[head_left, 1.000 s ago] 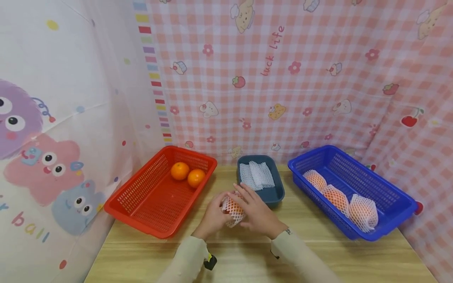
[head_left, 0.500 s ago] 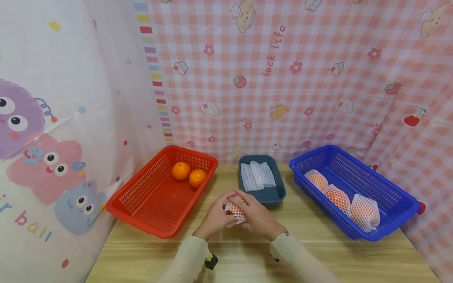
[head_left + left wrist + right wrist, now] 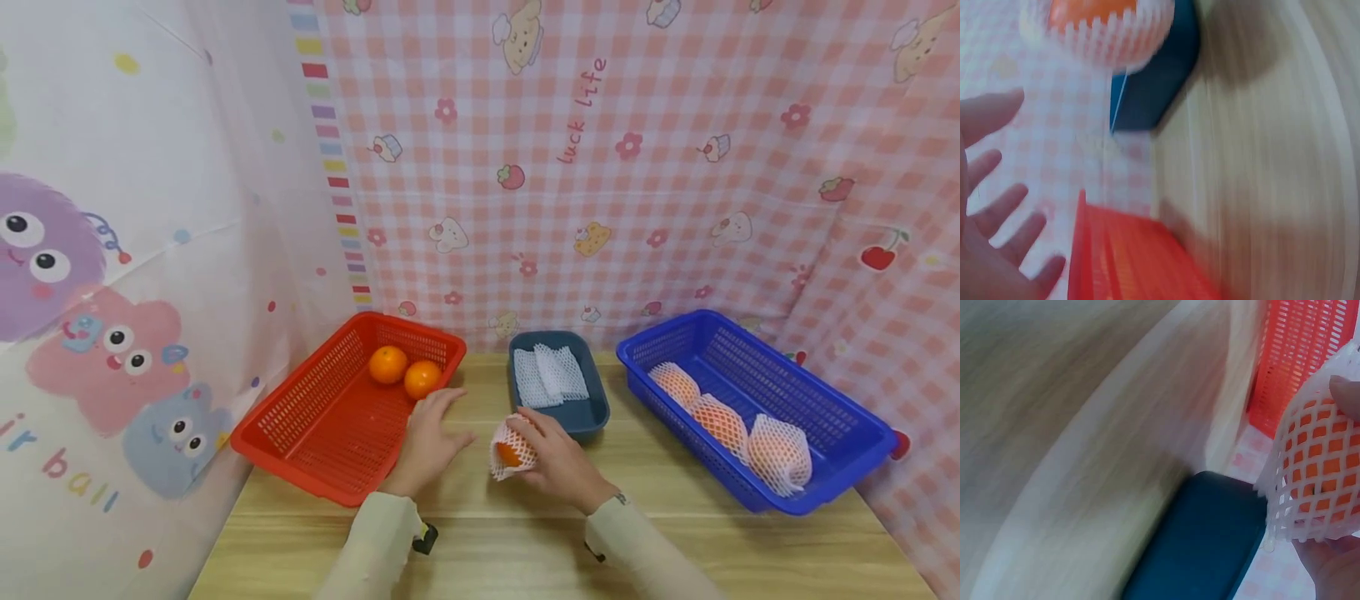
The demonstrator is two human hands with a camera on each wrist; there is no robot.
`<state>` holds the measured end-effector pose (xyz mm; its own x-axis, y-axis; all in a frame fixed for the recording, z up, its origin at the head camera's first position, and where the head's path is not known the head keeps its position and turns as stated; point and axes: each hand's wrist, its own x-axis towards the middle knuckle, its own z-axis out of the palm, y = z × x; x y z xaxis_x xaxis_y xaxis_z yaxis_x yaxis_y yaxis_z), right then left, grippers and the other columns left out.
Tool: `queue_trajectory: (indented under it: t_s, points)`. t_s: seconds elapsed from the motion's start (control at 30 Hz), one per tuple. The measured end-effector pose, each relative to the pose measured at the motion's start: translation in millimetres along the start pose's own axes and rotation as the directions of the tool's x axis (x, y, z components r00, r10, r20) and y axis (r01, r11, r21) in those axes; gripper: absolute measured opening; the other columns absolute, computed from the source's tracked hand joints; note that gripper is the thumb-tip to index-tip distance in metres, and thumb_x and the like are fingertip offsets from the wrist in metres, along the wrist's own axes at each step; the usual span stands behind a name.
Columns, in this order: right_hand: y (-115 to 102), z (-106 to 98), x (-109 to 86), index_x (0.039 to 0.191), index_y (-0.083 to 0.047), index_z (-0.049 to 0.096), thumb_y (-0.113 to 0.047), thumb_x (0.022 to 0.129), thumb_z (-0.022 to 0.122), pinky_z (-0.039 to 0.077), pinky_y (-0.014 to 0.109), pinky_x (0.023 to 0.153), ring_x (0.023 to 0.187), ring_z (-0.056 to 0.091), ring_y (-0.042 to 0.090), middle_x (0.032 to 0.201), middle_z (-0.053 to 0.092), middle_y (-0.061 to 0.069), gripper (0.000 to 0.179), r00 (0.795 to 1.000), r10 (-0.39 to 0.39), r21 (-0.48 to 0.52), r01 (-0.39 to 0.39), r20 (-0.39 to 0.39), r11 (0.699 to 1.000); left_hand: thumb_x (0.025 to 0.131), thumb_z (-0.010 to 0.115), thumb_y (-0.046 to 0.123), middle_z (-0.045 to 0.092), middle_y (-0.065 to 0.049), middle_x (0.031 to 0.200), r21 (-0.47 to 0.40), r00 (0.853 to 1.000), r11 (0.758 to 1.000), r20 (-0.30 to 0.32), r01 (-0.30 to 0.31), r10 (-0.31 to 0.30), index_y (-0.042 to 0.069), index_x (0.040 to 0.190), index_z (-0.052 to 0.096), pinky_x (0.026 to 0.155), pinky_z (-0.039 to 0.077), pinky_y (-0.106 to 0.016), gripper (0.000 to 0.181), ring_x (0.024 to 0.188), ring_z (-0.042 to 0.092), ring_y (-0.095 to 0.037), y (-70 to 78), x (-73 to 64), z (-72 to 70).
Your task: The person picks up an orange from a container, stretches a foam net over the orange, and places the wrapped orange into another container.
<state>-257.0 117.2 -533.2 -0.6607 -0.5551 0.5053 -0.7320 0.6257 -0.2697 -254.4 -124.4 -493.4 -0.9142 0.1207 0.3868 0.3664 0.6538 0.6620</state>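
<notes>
We see a pink checked cloth [image 3: 555, 200] hanging, softly creased, behind a wood-grained table [image 3: 517, 550]. On it stand two lattice-walled plastic baskets: a red basket [image 3: 330, 442] on the left and a blue basket [image 3: 750, 375] on the right. Between them is one smooth dark teal tray [image 3: 581, 422] with rounded corners. The left hand [image 3: 423, 446] is spread beside the red basket, holding nothing; its wrist view shows all five digits apart. The right hand [image 3: 558, 467] grips one netted orange [image 3: 513, 447] in front of the tray. The left wrist view shows bare peel at the net's mouth, while the right wrist view shows diamond mesh over the fruit and a fingertip pressing it. Only the head view gives us three wrapped oranges [image 3: 720, 427] in the blue basket, two glossy bare oranges [image 3: 387, 365] in the red one, and what look like two flat white foam nets [image 3: 551, 375], overlapping in the tray.
</notes>
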Motion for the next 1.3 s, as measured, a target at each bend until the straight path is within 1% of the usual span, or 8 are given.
queue_trajectory:
  t_s: [0.13,0.3,0.37,0.63,0.73,0.87,1.13,1.3]
  points:
    - [3.9,-4.0,-6.6,0.141,-0.019,0.047,-0.032,0.071,0.088,0.045,0.047,0.098,0.122,0.048,0.03,0.142,0.045,0.013,0.082,0.997,0.076,0.01,-0.076,0.019,0.997,0.072,0.086,0.018,0.053,-0.011,0.132,0.068,0.996,0.994,-0.05,0.083,-0.08,0.012,0.131,0.059,0.094,0.038,-0.055,0.065,0.117,0.048,-0.037,-17.2,0.2,-11.3]
    - [6.1,-10.1,-9.0,0.139,-0.018,0.049,-0.03,0.069,0.089,0.045,0.047,0.097,0.12,0.05,0.03,0.14,0.047,0.013,0.082,0.997,0.079,0.026,-0.079,-0.02,0.997,0.076,0.082,0.013,0.054,-0.016,0.131,0.03,0.964,0.964,0.001,0.265,-0.265,0.01,0.137,0.053,0.097,0.041,-0.053,0.067,0.117,0.052,-0.037,-33.1,-2.5,-23.9]
    - [7.2,-13.4,-10.3,0.139,-0.017,0.049,-0.03,0.068,0.09,0.045,0.047,0.097,0.12,0.05,0.03,0.139,0.047,0.012,0.083,0.996,0.076,0.02,-0.075,-0.045,0.997,0.079,0.079,0.01,0.057,-0.018,0.127,0.037,0.954,0.954,0.018,0.298,-0.299,0.009,0.136,0.054,0.096,0.042,-0.053,0.063,0.114,0.054,-0.036,-34.2,-3.5,-25.8]
    - [15.8,-33.9,-12.8,0.138,-0.014,0.05,-0.026,0.066,0.091,0.044,0.053,0.096,0.123,0.048,0.036,0.141,0.045,0.015,0.084,0.986,0.109,0.027,-0.107,-0.126,0.994,0.082,0.071,-0.002,0.063,-0.018,0.123,0.083,0.959,0.956,-0.004,0.283,-0.284,0.008,0.13,0.063,0.075,0.048,-0.046,0.05,0.094,0.06,-0.031,-35.8,-6.9,-28.4]
    - [24.9,-44.0,-15.2,0.138,-0.012,0.05,-0.024,0.066,0.091,0.045,0.054,0.095,0.122,0.049,0.038,0.14,0.045,0.018,0.084,0.973,0.144,0.052,-0.137,-0.179,0.989,0.082,0.072,0.0,0.063,-0.018,0.124,0.093,0.962,0.957,-0.007,0.274,-0.274,0.009,0.129,0.064,0.073,0.048,-0.045,0.048,0.094,0.06,-0.03,-36.9,-7.5,-28.3]
    - [42.5,-59.8,-19.5,0.135,-0.009,0.051,-0.02,0.062,0.093,0.045,0.056,0.094,0.118,0.05,0.04,0.136,0.048,0.02,0.085,0.951,0.158,0.022,-0.158,-0.267,0.987,0.082,0.073,0.001,0.063,-0.018,0.124,0.093,0.965,0.961,-0.007,0.26,-0.261,0.008,0.128,0.065,0.078,0.049,-0.048,0.047,0.102,0.061,-0.032,-37.7,-7.2,-29.0]
    - [81.7,-115.9,-26.4,0.135,-0.003,0.05,-0.015,0.063,0.092,0.04,0.062,0.095,0.118,0.048,0.046,0.135,0.047,0.025,0.084,0.922,0.2,-0.084,-0.24,-0.332,0.967,0.083,0.073,0.001,0.063,-0.018,0.124,0.114,0.964,0.959,0.011,0.261,-0.264,0.006,0.129,0.064,0.08,0.047,-0.051,0.047,0.103,0.061,-0.033,-38.7,-5.0,-30.7]
    - [112.8,-154.9,-31.3,0.137,-0.002,0.047,-0.016,0.067,0.09,0.037,0.066,0.094,0.12,0.043,0.051,0.136,0.043,0.029,0.083,0.91,0.269,-0.138,-0.325,-0.317,0.936,0.083,0.072,0.001,0.062,-0.019,0.125,0.11,0.963,0.958,0.018,0.265,-0.269,0.006,0.129,0.063,0.081,0.046,-0.053,0.047,0.106,0.06,-0.033,-37.4,-4.5,-31.0]
